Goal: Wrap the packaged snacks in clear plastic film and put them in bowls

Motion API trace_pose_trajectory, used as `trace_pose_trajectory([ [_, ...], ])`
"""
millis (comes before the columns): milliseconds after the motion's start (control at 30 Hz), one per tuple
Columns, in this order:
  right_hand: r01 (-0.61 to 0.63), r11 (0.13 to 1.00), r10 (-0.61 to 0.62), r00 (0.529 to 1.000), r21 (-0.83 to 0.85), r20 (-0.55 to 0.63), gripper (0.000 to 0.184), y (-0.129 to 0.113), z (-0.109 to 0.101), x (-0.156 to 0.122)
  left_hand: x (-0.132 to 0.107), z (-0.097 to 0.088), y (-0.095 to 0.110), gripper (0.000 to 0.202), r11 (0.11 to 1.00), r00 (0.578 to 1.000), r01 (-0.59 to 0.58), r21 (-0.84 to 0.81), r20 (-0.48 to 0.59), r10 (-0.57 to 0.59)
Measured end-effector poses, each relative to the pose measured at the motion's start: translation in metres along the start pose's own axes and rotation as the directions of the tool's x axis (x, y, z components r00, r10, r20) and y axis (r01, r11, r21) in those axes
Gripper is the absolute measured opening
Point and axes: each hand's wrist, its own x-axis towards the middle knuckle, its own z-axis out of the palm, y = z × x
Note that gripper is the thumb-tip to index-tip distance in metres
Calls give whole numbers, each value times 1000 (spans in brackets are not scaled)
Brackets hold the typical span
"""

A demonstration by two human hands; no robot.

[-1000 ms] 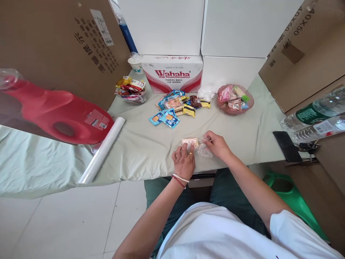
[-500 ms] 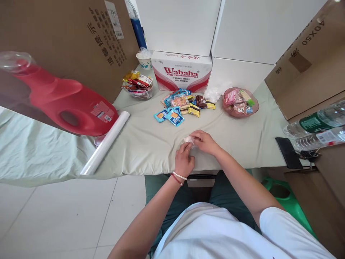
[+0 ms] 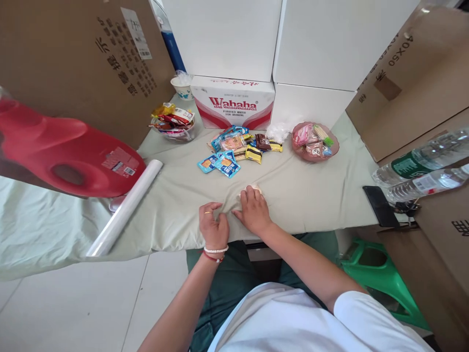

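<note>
My right hand (image 3: 254,210) lies palm down on the light green tablecloth (image 3: 300,205), its fingers bunched over a small pale crumpled wad (image 3: 259,187). Only the wad's edges show past the fingertips; it looks like tissue, but I cannot be sure. To the left of it, near the table's front edge, my left hand (image 3: 214,226) has its thumb and index finger apart with nothing visible between them. Its other fingers are curled and partly hidden. Folds run in the cloth between the two hands.
Several snack packets (image 3: 234,146) lie beyond my hands, between a bowl of snacks (image 3: 174,128) and a pink bowl (image 3: 315,151). A plastic-film roll (image 3: 126,208) and red jug (image 3: 73,156) are left. Bottles (image 3: 414,168) and a phone (image 3: 380,206) lie right.
My left hand has come off the pale wad and moved left and nearer to me. My right hand has turned palm down over the wad. The camera view has shifted slightly.
</note>
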Motion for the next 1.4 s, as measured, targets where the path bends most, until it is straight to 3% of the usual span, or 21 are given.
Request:
trace_pose_trajectory([
  [67,-28,999,29,1000,-43,13,41,2,-3,11,8,-9,-13,22,987,998,-54,154,50,47],
  [200,7,993,3,997,-116,83,23,6,-14,20,8,-13,-24,19,898,956,-220,382,267,121],
  [333,-2,998,4,999,-55,44,26,35,-31,10,3,-10,-16,22,789,912,-351,504,376,165],
  [400,-76,994,82,994,74,-73,30,74,-49,7,3,-10,-12,22,760,906,-375,530,384,179],
  [500,-148,940,236,933,306,-273,31,162,-94,15,3,-11,-11,22,751,900,-396,529,387,202],
  [567,-204,890,368,849,408,-378,30,227,-131,29,4,-11,-12,22,745,899,-400,533,387,206],
  [633,-301,821,528,723,484,-446,27,285,-163,48,4,-11,-13,23,742,899,-400,538,390,201],
  [700,-413,704,676,639,578,-367,18,326,-182,68,4,-11,-14,23,743,898,-398,537,393,197],
  [767,-485,595,753,615,640,-234,9,349,-187,86,4,-10,-14,23,747,898,-399,532,391,201],
  [833,-512,547,769,621,662,-154,6,359,-182,99,4,-10,-14,23,747,899,-401,530,384,210],
  [1000,-501,526,761,638,688,-117,11,365,-162,106,4,-10,-15,23,731,898,-417,540,371,239],
  [1200,-431,596,668,734,678,-121,14,375,-166,92,4,-11,-12,21,724,893,-430,540,372,253],
  [1267,-457,701,609,783,547,-127,18,376,-165,92,4,-11,-12,21,724,895,-427,542,370,250],
  [1333,-507,817,556,820,274,-140,26,373,-162,93,4,-11,-12,22,727,898,-421,543,364,248],
  [1400,-551,834,542,826,-22,-154,39,368,-156,95,4,-11,-12,22,732,900,-417,540,357,249],
])
